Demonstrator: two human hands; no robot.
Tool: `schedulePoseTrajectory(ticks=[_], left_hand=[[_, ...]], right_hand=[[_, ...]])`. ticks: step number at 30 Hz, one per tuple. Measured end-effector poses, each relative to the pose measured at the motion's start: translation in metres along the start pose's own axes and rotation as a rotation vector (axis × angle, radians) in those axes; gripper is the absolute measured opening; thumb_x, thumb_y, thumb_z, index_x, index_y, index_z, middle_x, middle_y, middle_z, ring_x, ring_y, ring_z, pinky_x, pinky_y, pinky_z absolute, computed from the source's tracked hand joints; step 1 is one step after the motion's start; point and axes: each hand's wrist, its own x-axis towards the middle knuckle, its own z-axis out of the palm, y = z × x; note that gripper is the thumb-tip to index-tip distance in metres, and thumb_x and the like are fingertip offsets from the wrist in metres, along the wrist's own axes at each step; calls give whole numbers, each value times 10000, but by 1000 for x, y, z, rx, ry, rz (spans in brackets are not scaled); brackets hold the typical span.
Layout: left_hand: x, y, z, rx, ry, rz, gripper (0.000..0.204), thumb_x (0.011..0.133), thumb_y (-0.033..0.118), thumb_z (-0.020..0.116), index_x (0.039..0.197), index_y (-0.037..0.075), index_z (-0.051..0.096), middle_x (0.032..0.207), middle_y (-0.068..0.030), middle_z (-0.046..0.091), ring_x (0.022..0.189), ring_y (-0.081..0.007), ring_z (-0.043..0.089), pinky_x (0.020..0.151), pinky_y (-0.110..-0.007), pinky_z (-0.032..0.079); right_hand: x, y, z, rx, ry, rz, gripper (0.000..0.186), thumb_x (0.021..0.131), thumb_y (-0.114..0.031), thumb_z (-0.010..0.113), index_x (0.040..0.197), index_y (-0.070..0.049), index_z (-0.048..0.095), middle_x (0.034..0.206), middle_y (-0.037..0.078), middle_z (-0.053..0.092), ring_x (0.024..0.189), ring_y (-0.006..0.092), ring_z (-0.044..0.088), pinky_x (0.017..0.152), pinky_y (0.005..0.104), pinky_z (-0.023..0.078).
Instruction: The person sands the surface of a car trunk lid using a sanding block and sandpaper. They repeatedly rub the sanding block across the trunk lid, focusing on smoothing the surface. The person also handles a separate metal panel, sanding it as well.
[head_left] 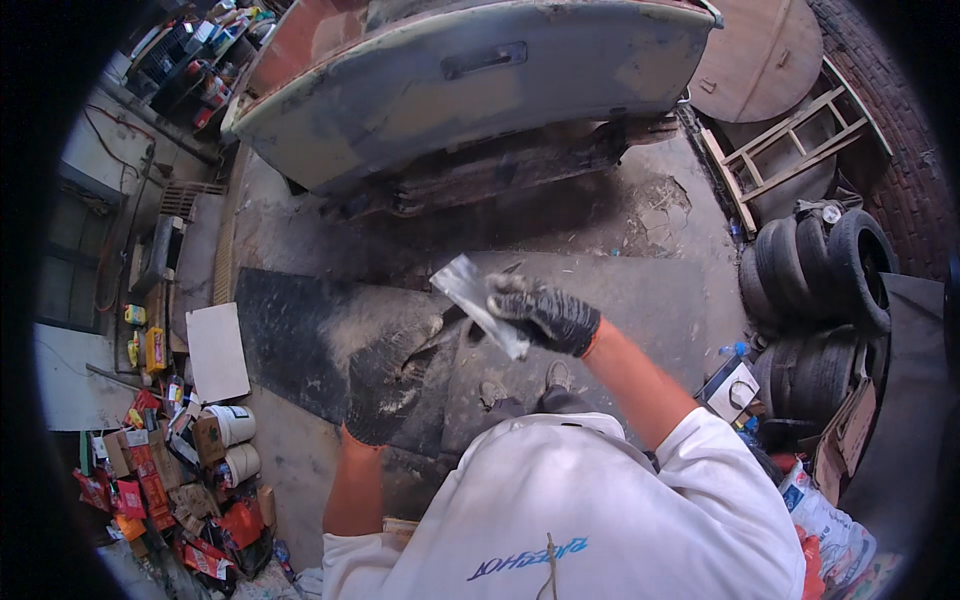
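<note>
My right hand, in a dark knit glove with pale smudges, is closed on a flat, silvery-grey rectangular plate, tilted in front of my body. My left hand, in a similar dark dusty glove, is lower and to the left. Its fingers are partly lost against the dark mat. By its fingertips a narrow dark blade-like piece points toward the plate; its exact kind is unclear. Beyond both hands stands a vehicle tailgate with patchy grey and beige paint and a recessed handle.
Tyres are stacked at right, near a wooden frame and a round wooden board. Boxes and packets crowd the lower left, beside white buckets. A pale sheet lies at left.
</note>
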Motion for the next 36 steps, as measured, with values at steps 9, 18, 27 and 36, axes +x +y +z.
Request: schedulePoseTrajectory(ticks=[9,18,27,36], left_hand=[[-20,-28,35,-1769,268,-619,661,912,546,515,1297,8,523,1293,-183,557,1184,-311,537,1023,-445,430],[-20,-25,22,-1318,455,-727,395,947,156,522,1272,-68,533,1271,-171,571,1175,-253,536,1032,-377,410],[5,-13,23,-1097,352,-447,383,1001,191,422,1285,-45,524,1292,-145,552,1194,-227,512,1042,-355,381],[3,-25,36,-1129,437,-482,439,998,247,447,1332,-37,486,1342,-156,518,1228,-248,496,1059,-384,378]], right_hand=[[4,48,5,-227,65,-179,602,861,-300,701,1331,-13,457,1133,59,591,1001,117,555,861,273,466],[22,14,-70,-594,481,-329,250,980,-267,512,1092,-44,491,821,84,588,543,141,585,428,301,487],[-13,53,39,-1302,451,-907,287,840,-128,550,1105,-18,551,1042,182,586,1007,294,572,833,431,480],[-12,19,51,-1034,353,-614,206,958,-78,427,1125,-27,538,1126,162,596,935,341,613,832,453,504]])
